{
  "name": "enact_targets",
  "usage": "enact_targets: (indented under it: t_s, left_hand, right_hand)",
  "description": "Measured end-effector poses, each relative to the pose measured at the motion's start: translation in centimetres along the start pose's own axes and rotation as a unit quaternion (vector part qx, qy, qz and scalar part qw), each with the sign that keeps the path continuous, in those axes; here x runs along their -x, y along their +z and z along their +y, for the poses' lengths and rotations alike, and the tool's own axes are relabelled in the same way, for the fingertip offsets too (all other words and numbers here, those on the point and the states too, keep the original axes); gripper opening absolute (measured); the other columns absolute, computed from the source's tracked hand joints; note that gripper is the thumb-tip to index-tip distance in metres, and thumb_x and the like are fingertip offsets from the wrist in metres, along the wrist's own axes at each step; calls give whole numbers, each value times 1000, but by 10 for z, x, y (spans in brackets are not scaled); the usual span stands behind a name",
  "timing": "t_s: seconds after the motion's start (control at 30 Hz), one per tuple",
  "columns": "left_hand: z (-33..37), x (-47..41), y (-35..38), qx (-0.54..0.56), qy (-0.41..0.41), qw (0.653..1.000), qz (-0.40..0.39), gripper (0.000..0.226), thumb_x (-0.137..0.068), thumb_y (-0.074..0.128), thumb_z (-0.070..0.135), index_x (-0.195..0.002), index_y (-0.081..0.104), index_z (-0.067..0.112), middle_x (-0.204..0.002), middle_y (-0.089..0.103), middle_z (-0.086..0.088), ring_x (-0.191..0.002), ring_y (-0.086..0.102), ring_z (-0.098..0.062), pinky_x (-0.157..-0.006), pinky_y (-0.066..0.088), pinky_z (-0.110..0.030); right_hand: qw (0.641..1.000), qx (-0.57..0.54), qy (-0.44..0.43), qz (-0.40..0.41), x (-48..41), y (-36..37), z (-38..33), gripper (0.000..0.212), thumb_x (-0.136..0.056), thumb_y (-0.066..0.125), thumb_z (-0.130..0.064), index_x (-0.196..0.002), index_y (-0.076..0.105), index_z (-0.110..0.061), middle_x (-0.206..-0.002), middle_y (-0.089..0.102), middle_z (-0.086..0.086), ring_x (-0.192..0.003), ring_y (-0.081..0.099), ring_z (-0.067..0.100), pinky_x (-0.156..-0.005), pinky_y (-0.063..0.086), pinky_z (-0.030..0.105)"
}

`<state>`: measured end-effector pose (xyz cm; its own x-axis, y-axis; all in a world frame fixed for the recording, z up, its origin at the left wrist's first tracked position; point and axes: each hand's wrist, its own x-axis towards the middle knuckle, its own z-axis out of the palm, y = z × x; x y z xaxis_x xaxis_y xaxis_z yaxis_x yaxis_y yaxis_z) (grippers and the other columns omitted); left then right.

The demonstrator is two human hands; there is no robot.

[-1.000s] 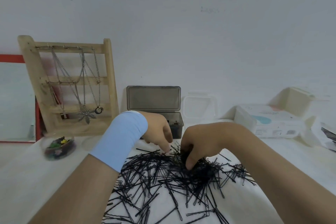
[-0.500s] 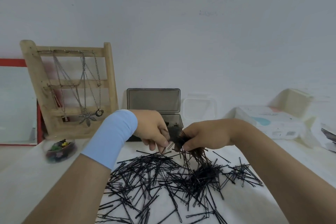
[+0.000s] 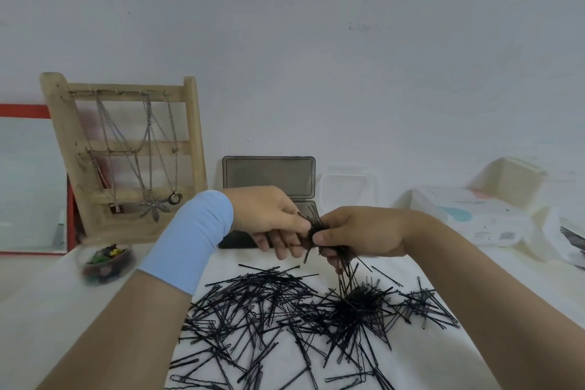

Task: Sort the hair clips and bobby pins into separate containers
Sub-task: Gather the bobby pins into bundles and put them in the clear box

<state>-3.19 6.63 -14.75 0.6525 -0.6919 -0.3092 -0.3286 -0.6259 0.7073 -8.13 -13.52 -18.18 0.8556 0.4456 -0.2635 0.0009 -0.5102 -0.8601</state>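
A bunch of bobby pins point(image 3: 318, 231) was gripped in the right hand point(image 3: 361, 233), raised above the loose pile point(image 3: 316, 310). The left hand point(image 3: 269, 215) pinched the same bunch. The open dark box point(image 3: 269, 176) stood just behind both hands. The hair-clip bowl point(image 3: 106, 260) sat well left of the left hand.

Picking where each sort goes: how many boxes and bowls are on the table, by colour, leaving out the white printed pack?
Dark: 1, the lidded box, lid up.
Clear: 2, the round bowl of coloured clips and the rectangular tub by the wall.
Cream: 1, the tall box at far right.
Total: 4.
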Motion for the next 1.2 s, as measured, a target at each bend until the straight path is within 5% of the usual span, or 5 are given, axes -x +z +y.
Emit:
enact_targets:
  t_s: [0.2, 0.57, 0.9, 1.1, 1.2]
  left_hand:
    - [-1, 5, -4, -44, 16, 999, 24, 4, -90, 72, 15, -92, 71, 12, -81, 76, 1, -63, 61, -8, -62, 52, -20]
    - [3, 2, -5, -53, 100, 987, 118, 31, -80, 82, 17, -105, 63, 21, -76, 75, 2, -58, 59, -10, -57, 48, -19]
    - [1, 15, -15, -156, -18, 988, -17, 44, -82, 80, 25, -118, 54, 23, -81, 76, 8, -69, 65, -10, -74, 45, -27]
    - [1, 16, -12, -185, -75, 978, -66, 38, -84, 77, 34, -117, 59, 26, -90, 77, 10, -79, 71, -9, -64, 46, -22]
    - [0, 11, -7, -153, -49, 987, 1, 28, -90, 69, 39, -115, 63, 28, -100, 75, 10, -89, 73, -8, -64, 51, -20]
  right_hand:
    - [999, -49, -20, -12, -2, 5, -2, 20, -107, 44, -17, -92, 56, -9, -74, 42, 2, -62, 45, 16, -72, 53, 35]
    - [998, -40, -29, -40, -4, 0, 3, 18, -96, 52, -18, -97, 56, -1, -79, 63, 3, -66, 53, 16, -61, 45, 27]
    - [996, -85, 13, -22, 1, -5, 2, 11, -103, 44, -4, -99, 54, -4, -57, 43, 0, -65, 62, 25, -77, 55, 38]
    - [988, -150, 29, -22, 1, -8, -1, 2, -93, 44, -14, -93, 46, -14, -65, 25, -1, -53, 27, 14, -57, 43, 30]
    - [972, -235, 4, -25, 0, -9, -1, 12, -77, 42, -12, -88, 46, -15, -69, 26, 2, -57, 26, 16, -59, 32, 31]
